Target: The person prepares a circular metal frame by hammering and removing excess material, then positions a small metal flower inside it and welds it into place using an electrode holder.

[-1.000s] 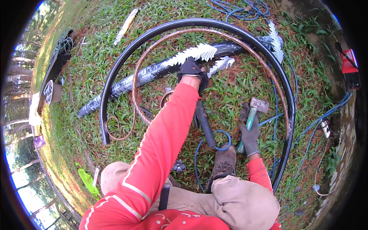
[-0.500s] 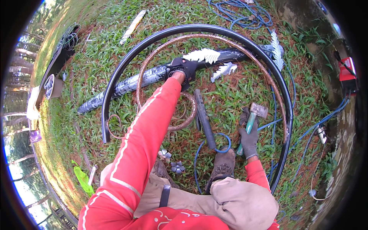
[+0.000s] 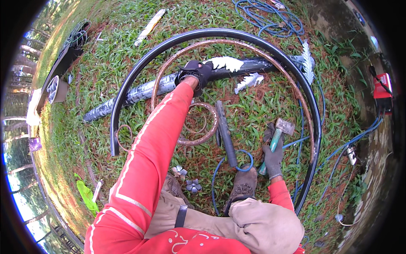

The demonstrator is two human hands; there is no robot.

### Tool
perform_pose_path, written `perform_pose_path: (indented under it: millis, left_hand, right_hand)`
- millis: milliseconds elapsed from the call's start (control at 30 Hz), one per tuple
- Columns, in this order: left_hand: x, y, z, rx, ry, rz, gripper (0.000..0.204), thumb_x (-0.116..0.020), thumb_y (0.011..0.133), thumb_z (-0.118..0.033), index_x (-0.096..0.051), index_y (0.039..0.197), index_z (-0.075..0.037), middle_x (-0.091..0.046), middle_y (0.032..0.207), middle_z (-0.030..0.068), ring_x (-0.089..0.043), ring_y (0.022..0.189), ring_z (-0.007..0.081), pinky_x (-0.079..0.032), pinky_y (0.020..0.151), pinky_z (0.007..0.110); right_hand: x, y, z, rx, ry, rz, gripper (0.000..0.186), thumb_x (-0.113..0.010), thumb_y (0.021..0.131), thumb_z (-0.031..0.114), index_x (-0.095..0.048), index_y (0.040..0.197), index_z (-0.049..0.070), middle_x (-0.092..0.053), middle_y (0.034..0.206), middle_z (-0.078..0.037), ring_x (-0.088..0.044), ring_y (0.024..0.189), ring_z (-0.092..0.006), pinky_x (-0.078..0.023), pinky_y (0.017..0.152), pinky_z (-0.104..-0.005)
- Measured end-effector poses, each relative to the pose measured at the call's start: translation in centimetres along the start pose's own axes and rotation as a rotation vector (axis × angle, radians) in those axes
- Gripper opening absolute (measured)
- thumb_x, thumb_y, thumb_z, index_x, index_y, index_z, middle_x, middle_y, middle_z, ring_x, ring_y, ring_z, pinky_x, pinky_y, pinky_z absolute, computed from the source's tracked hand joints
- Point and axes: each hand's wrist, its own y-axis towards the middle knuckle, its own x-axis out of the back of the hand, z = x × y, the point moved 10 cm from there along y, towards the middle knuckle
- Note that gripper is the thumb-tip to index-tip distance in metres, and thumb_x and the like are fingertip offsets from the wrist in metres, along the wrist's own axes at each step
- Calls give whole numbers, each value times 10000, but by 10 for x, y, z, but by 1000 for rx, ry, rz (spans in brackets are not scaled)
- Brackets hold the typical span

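My left hand (image 3: 198,75), in a black glove, pinches the near end of a pale metal leaf (image 3: 226,63) with toothed edges. The leaf lies against a dark, paint-scuffed pipe (image 3: 141,91) stretched across the grass. Low on the right, my right hand (image 3: 273,156), in a grey glove, is closed around the green handle of a hammer (image 3: 285,126), its head up. A second, smaller metal leaf (image 3: 248,82) rests on the grass just below the pipe. Around these runs a large black curved bar (image 3: 220,32), with a rusty scroll-shaped bar (image 3: 218,42) inside it.
A black-handled tool (image 3: 227,135) with a blue cable lies before my boots. Two metal flowers (image 3: 193,185) sit near my left boot. Another long leaf (image 3: 307,63) stands at the upper right. Coiled blue hose (image 3: 270,19) and a red box (image 3: 382,84) are farther off.
My left hand has shifted slightly left along the pipe, its fingers still at the leaf's end. The right hand and hammer stay nearly where they were.
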Motion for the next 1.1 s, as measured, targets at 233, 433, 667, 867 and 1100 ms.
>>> perform_pose_path:
  millis: [233,433,667,867,1100]
  left_hand:
    - [-25,13,17,145,-213,162,596,-605,1021,-618,-777,813,-86,-695,663,95,-649,553,214,-516,572,384]
    - [-29,7,30,136,-206,341,605,-553,1055,-599,-755,799,-89,-675,644,89,-641,540,218,-510,555,393]
    - [-11,-28,-13,113,-130,278,562,-524,1069,-558,-756,862,-90,-704,716,90,-665,609,228,-530,629,415]
    - [-16,-9,5,86,-51,231,516,-594,1008,-552,-792,1033,-76,-756,863,131,-722,778,255,-548,719,440]
    - [46,-5,-3,-187,-56,-175,554,-652,998,-538,-819,912,-17,-780,814,191,-735,729,296,-549,758,474]
  right_hand:
    - [6,-1,85,227,503,23,814,-750,874,71,-462,1632,-5,-708,1326,-186,-703,1183,-281,-548,1046,-399]
    - [-4,60,222,487,-184,87,767,-720,914,90,-479,1641,54,-725,1195,-262,-739,1022,-453,-604,864,-482]
    - [-39,86,334,887,-185,-39,819,-739,938,153,-402,1683,101,-700,1152,-263,-753,1003,-436,-612,810,-544]
    - [-125,94,297,695,-657,299,795,-715,962,178,-377,1679,119,-701,1204,-289,-752,1001,-477,-625,834,-574]
    - [-127,86,304,746,-621,290,755,-709,963,163,-402,1647,72,-728,1125,-286,-743,980,-490,-614,823,-584]
